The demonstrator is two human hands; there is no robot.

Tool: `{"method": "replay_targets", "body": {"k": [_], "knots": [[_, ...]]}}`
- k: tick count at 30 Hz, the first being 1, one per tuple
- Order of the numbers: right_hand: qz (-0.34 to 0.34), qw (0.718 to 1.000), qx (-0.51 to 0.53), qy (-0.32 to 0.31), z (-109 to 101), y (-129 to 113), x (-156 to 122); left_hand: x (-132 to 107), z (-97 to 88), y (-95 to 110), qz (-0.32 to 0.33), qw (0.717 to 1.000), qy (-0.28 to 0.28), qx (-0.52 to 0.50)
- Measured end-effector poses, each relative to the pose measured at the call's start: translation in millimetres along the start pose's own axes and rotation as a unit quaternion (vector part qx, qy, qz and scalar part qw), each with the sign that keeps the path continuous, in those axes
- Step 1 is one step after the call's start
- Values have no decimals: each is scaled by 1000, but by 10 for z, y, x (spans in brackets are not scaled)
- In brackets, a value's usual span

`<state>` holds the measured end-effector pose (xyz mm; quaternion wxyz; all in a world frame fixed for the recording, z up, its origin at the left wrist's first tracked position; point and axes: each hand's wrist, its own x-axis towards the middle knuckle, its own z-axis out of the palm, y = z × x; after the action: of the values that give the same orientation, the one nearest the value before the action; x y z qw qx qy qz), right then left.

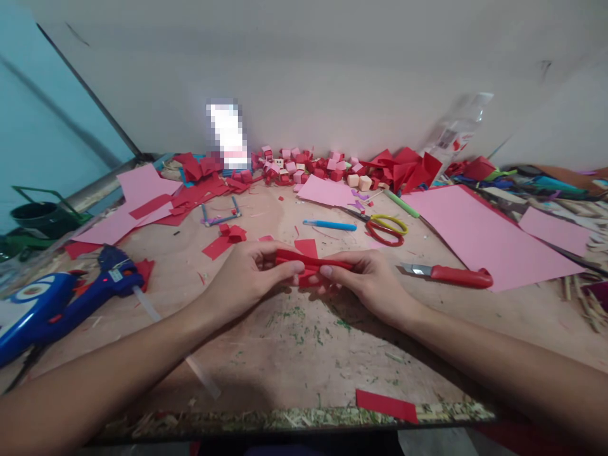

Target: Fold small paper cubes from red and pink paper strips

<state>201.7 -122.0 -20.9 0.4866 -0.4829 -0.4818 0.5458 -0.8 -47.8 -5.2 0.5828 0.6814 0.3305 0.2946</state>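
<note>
A piece of red paper [311,261] is held up between my two hands over the middle of the table, with a fold along its length. My left hand [254,269] pinches its left end between thumb and fingers. On the other end, my right hand [368,278] grips it the same way, thumb on the near face. Some of the fingertips are hidden behind the paper. Just beyond the hands lie small red paper scraps [305,247] and a blue pen-like tool [330,225]. A red-handled knife [460,276] rests to the right of my right hand.
Scissors [387,229] and a large pink sheet [484,234] lie at right. Several small red and pink cubes [299,166] are heaped by the wall, near a lit screen [228,134] and a plastic bottle [458,130]. A blue glue gun [95,288] lies left; a red strip [387,405] sits at the front edge.
</note>
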Motion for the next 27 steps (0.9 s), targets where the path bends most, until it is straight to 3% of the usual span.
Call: {"method": "replay_targets", "body": {"k": [11, 20, 27], "knots": [[-26, 999, -41, -15, -31, -6, 0, 2, -5, 13, -30, 999, -14, -6], [8, 999, -28, -26, -42, -33, 20, 21, 2, 8, -32, 999, -4, 1], [-20, 998, -30, -46, -40, -13, 18, 14, 17, 21, -40, 999, -27, -13]]}}
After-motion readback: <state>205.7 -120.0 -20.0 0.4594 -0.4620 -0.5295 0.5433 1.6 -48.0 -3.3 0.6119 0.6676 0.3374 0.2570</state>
